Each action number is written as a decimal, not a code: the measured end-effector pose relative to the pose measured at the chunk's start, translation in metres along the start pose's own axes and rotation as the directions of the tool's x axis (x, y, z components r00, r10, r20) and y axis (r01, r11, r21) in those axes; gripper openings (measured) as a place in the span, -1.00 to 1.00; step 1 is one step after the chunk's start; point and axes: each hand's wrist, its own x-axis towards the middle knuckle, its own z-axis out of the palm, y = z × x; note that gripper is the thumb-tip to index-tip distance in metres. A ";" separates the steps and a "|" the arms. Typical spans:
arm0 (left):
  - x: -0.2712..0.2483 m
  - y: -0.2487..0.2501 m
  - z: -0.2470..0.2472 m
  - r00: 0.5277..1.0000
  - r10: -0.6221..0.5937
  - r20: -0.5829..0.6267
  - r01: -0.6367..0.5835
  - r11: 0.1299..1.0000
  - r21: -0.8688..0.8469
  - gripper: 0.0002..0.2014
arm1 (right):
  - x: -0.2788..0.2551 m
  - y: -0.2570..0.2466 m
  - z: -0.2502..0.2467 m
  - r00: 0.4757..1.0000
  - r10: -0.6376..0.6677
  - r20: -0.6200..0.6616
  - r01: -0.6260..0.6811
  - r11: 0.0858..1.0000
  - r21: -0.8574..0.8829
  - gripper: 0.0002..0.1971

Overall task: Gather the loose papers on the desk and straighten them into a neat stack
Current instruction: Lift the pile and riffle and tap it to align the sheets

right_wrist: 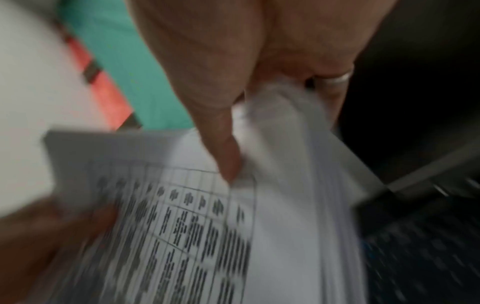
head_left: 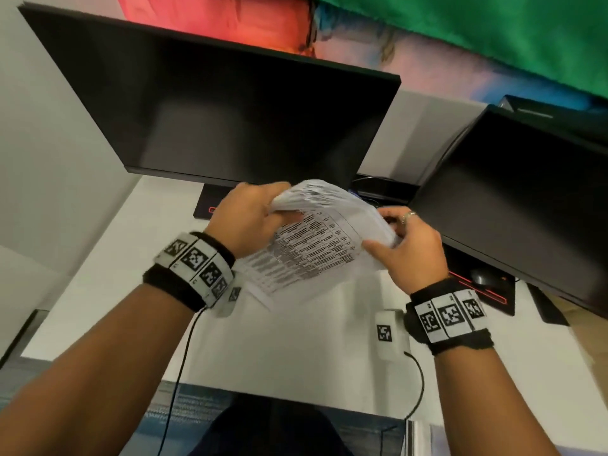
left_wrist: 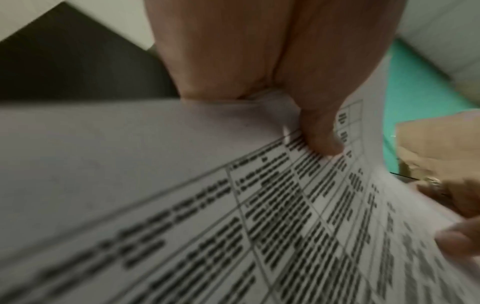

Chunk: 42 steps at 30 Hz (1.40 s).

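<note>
A sheaf of white printed papers [head_left: 316, 245] with tables of black text is held up above the white desk [head_left: 279, 350], tilted and bowed. My left hand [head_left: 253, 215] grips its upper left edge, thumb on the printed face [left_wrist: 319, 131]. My right hand [head_left: 404, 245] pinches the right edge, thumb on top [right_wrist: 228, 156] and fingers behind; a ring sits on one finger. The sheets [right_wrist: 298, 205] fan out unevenly along the right side. The papers [left_wrist: 182, 205] fill the left wrist view.
A large dark monitor [head_left: 214, 106] stands close behind the papers, a second monitor [head_left: 526, 192] at the right. A black mouse [head_left: 482, 276] lies on a dark pad under the right monitor. The desk's front edge [head_left: 263, 390] is near my body.
</note>
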 end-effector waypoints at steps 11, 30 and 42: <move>-0.016 -0.012 0.010 0.901 0.193 -0.389 -0.147 0.979 0.144 -0.68 | 0.007 -0.002 0.021 0.990 0.126 -0.062 -0.094 0.923 0.374 -0.80; -0.028 -0.052 0.063 0.883 -0.444 0.150 0.206 0.079 -0.975 -0.47 | -0.021 0.041 0.047 0.899 0.416 0.134 -0.287 0.331 0.899 -0.57; -0.021 -0.031 0.039 0.917 -0.381 0.115 0.361 0.674 -0.645 -0.63 | -0.014 0.048 0.022 0.982 0.189 0.006 -0.160 0.812 0.561 -0.52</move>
